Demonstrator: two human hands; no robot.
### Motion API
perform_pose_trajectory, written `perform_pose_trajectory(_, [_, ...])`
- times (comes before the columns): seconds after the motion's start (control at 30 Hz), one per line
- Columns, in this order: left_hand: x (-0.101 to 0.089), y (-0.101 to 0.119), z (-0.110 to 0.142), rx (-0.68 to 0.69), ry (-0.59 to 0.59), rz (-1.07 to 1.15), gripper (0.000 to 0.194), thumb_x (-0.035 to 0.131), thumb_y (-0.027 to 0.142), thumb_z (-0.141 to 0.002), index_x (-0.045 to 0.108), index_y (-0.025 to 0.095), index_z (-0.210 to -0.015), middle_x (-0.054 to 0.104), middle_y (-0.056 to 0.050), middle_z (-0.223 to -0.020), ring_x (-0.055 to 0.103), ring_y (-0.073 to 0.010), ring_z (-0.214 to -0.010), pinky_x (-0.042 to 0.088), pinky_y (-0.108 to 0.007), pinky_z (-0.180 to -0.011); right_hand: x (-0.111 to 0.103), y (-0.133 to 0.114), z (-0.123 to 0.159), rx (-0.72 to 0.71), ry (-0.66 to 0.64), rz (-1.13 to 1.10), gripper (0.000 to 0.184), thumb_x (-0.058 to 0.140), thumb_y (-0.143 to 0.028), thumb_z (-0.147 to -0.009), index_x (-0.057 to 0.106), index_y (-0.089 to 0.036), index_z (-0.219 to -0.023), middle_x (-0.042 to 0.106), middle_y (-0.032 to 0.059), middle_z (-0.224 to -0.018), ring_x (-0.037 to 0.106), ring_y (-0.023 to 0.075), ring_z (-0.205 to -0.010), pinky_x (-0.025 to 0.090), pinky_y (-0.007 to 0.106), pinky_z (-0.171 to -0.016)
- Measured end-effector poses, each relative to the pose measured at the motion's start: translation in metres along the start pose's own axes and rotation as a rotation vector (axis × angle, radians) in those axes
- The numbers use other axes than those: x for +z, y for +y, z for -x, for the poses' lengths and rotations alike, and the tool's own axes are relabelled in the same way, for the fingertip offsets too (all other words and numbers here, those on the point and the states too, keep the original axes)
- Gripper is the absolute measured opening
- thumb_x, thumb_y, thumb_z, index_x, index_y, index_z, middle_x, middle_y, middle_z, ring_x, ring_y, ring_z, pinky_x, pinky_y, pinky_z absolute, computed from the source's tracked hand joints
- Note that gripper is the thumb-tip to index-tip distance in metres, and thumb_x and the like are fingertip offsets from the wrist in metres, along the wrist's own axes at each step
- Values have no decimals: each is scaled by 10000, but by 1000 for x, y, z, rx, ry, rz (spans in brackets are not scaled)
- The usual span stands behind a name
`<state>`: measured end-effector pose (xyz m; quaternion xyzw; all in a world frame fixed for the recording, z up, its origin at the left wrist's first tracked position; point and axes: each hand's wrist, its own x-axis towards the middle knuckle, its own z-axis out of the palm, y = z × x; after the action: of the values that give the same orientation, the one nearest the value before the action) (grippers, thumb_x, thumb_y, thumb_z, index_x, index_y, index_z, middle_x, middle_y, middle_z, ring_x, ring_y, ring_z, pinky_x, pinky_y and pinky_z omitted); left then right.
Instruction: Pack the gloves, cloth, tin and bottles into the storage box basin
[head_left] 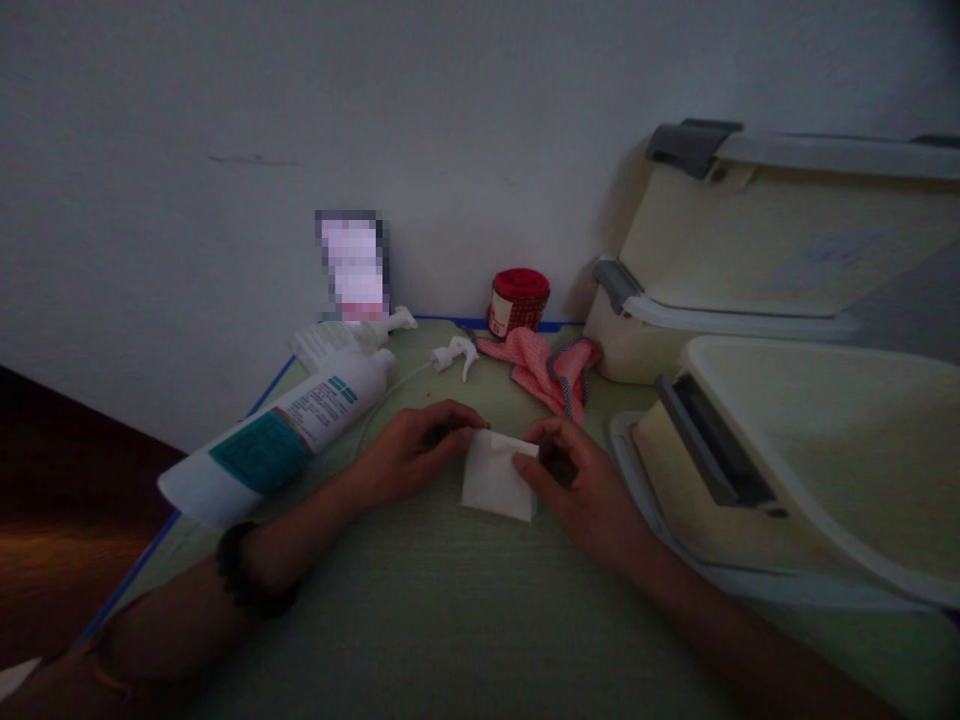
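A small white folded square (496, 488), which looks like paper or tissue, stands tilted between both hands just above or on the green table. My left hand (416, 445) pinches its upper left corner between thumb and fingers. On the other side, my right hand (577, 480) grips its right edge, thumb on the near face and fingers behind. Just beyond the hands lie a crumpled pink cloth (536, 365) with a grey striped edge and a white spray trigger head (452, 356) with a thin tube.
A large white bottle with a teal label (259, 453) lies at left beside a clear bottle (330, 340). A phone (352, 265) leans on the wall. A red roll (519, 300) stands at the back. Cream bins with grey latches, including an open one (697, 500), fill the right side.
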<state>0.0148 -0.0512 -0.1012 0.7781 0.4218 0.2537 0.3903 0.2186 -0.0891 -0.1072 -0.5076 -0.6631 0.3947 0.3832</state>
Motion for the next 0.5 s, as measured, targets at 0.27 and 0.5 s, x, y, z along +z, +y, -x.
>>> perform_pose_trajectory(0.27, [5, 2, -1, -55, 24, 125, 309, 578, 382, -775, 569, 175, -1004, 637, -38, -908, 602, -156, -815, 493, -286, -716, 1, 3, 0, -9, 20, -29, 101, 538, -260, -786, 482, -211, -854, 479, -27, -695, 490, 114, -631, 408, 232, -558])
perform_pose_trajectory(0.5, [5, -3, -2, -97, 15, 142, 321, 625, 391, -733, 607, 160, -956, 630, -20, -813, 584, -131, -725, 477, -265, -665, 3, 3, 1, -5, 6, -55, 113, 539, -266, -789, 483, -205, -866, 494, -21, -715, 495, 113, -641, 412, 229, -564])
